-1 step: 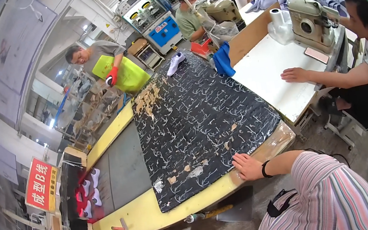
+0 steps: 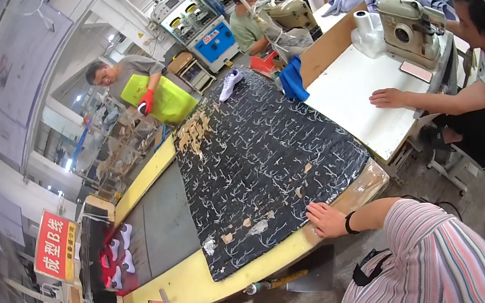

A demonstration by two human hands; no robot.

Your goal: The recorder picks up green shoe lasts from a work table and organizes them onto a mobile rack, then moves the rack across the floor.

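Note:
My right hand [image 2: 327,220], with a black band at the wrist, rests on the near right edge of a long work table. Its fingers lie flat and empty at the border of a black covering [image 2: 270,166] marked all over with whitish strands. Tan scraps [image 2: 193,135] are heaped at the covering's far left, and a few more lie near my hand. A white shoe [image 2: 231,84] stands at the far end. My left hand is out of view.
A hammer [image 2: 160,298] lies on the table's yellow border [image 2: 193,284]. Several white shoes [image 2: 124,235] stand at the left. A person with red gloves holds a yellow-green sheet [image 2: 162,94]. At right, a co-worker sits by a white table [image 2: 343,111] with a sewing machine [image 2: 409,29].

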